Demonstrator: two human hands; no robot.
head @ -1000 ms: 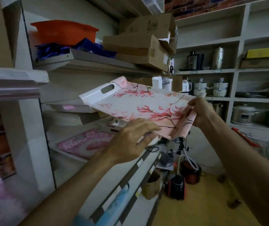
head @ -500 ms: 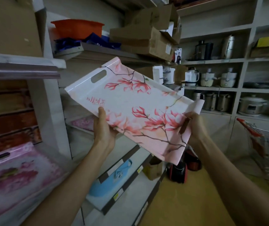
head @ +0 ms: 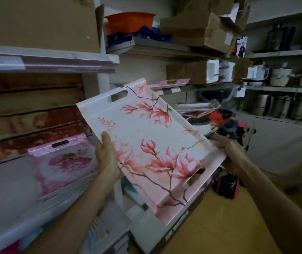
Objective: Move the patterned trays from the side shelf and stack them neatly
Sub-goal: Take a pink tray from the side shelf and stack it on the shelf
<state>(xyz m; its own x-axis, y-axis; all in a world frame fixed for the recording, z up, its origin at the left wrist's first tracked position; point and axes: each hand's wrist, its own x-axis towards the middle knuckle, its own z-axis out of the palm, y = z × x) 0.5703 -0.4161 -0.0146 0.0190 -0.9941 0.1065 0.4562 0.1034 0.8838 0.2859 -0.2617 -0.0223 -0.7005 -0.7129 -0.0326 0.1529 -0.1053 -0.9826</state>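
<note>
A white tray with pink magnolia flowers (head: 146, 143) hangs tilted in the air in front of the shelves, held by both hands. My left hand (head: 108, 156) grips its left long edge. My right hand (head: 232, 153) grips the right long edge, partly behind the rim. A second pink flowered tray (head: 64, 162) with a slot handle lies on the left shelf, below and left of the held tray. The pink rim of another tray (head: 170, 83) shows on a shelf behind the held one.
Shelf boards (head: 51, 61) jut out at the left, with cardboard boxes (head: 197, 28) and an orange tub (head: 130, 21) above. Kitchen appliances (head: 282, 76) fill the right shelves. Black and red items (head: 227, 186) stand on the yellow floor (head: 219, 226) under the tray.
The held tray has swung left and lower, away from the side shelf, towards the left shelf with the pink tray. My left hand shifted from on top to the tray's left edge.
</note>
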